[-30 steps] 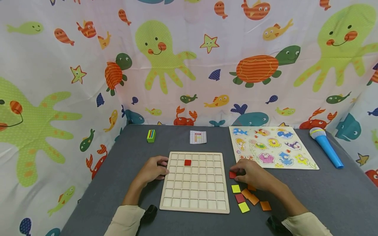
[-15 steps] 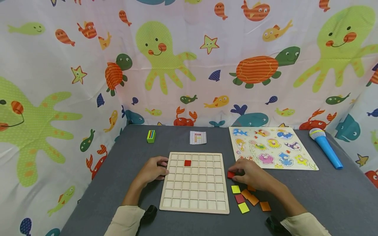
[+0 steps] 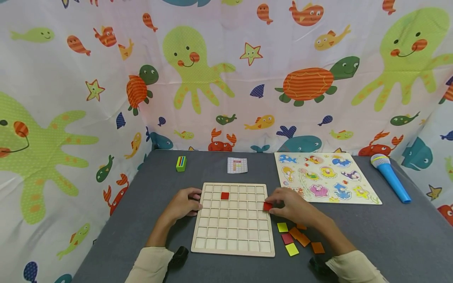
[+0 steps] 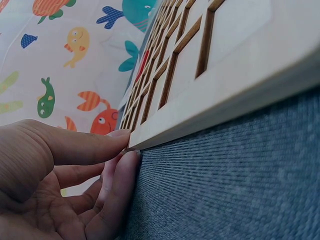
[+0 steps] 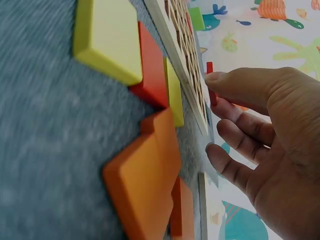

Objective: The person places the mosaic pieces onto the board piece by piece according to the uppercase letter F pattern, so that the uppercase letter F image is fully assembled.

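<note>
A wooden grid board (image 3: 233,254) lies in the middle of the table, with one red square tile (image 3: 224,195) in a cell of its second row. My left hand (image 3: 183,203) pinches the board's left edge; the left wrist view shows the thumb on the frame and a finger (image 4: 127,170) at its lower edge. In my right hand (image 3: 291,204), a second red tile (image 3: 267,206) is pinched between thumb and fingertips over the board's right edge. The right wrist view shows this red tile (image 5: 211,85) edge-on, raised above the board.
Right of the board lie yellow tiles (image 3: 291,249), a red tile (image 3: 287,238) and several orange tiles (image 3: 318,247). Behind stand a green box (image 3: 181,163), a pattern card (image 3: 237,165), a sea-animal puzzle board (image 3: 329,177) and a blue toy microphone (image 3: 393,179).
My right hand has carried the red tile leftward from the table beside the board to over its right edge. The left hand has stayed at the board's left edge.
</note>
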`<state>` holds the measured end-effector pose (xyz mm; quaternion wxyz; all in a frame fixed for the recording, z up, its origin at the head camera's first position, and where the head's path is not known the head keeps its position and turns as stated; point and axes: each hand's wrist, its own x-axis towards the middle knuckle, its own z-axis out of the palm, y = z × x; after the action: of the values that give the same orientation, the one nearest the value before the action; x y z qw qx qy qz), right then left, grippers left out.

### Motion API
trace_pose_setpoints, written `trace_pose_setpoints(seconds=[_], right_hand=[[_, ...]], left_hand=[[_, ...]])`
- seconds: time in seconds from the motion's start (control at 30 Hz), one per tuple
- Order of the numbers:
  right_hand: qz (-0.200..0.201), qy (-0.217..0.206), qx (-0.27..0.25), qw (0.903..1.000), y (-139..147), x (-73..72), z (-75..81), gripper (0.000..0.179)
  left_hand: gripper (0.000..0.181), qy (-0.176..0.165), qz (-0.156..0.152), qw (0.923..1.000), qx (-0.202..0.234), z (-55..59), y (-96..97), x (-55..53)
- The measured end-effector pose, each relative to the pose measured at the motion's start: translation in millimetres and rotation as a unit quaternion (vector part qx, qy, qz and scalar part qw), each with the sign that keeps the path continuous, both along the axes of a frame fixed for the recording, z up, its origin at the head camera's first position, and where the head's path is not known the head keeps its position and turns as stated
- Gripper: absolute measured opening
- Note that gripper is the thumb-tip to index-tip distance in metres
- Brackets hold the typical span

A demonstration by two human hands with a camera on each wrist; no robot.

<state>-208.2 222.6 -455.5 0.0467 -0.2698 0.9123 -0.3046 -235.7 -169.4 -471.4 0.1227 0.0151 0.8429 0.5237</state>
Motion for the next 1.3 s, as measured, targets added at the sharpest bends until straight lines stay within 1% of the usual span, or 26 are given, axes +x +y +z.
trace_pose_setpoints(seconds=[0.27, 0.33, 0.57, 0.8, 1.1, 1.3], right_hand=[[-0.009, -0.011, 0.001, 0.9999, -14, -4.7, 0.6, 0.031], [-0.008, -0.011, -0.001, 0.9999, -18, -6.4, 0.6, 0.031], [-0.025, -0.006, 0.004, 0.9997, -32, -12.2, -2.9, 0.031], [-0.009, 0.001, -0.001, 1.0000, -41, -15.8, -8.6, 0.029], [-0.016, 0.004, -0.012, 0.9998, -54, -22.0, -8.8, 0.028], [-0.008, 0.010, -0.025, 0.9996, -64, -26.2, -9.7, 0.027]], left_hand=[[0.054, -0.001, 0.000, 1.0000, 0.001, -0.9, -1.6, -0.2], [0.054, -0.002, 0.000, 1.0000, -0.001, -0.9, -1.7, -0.2], [0.054, -0.001, 0.000, 1.0000, -0.005, -0.8, -1.7, 0.3], [0.054, -0.004, -0.001, 1.0000, 0.000, -1.7, -0.4, 0.2], [0.053, -0.001, 0.000, 1.0000, 0.001, -0.8, 0.4, -1.1], [0.053, -0.002, 0.003, 1.0000, -0.003, -1.3, 0.0, -1.2]])
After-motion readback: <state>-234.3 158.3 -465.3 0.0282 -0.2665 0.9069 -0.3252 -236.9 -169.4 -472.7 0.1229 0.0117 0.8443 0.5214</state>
